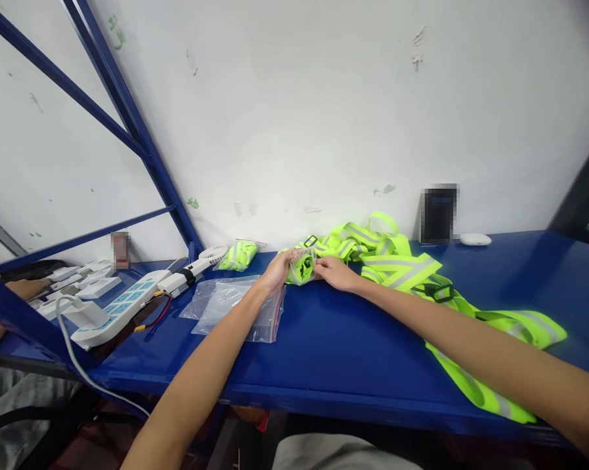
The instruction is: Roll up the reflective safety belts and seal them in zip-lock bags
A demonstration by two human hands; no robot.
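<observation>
A clear plastic bag with a rolled neon-yellow reflective strap (302,266) in it is held between my two hands above the blue shelf. My left hand (277,270) grips the bag's left side, its fingers closed. On the other side my right hand (334,271) pinches the bag's edge near the opening. Just left of my left forearm lie flat clear zip bags (235,307) with a red seal line. Loose neon reflective straps (406,267) with black buckles spread behind and to the right, partly under my right forearm.
A packed bag of neon strap (239,256) lies at the back beside a small white fan (212,253). A power strip (120,310) is on the left. Near the wall stand a dark box (438,215) and a white case (475,239). Another person's hand (27,288) shows far left.
</observation>
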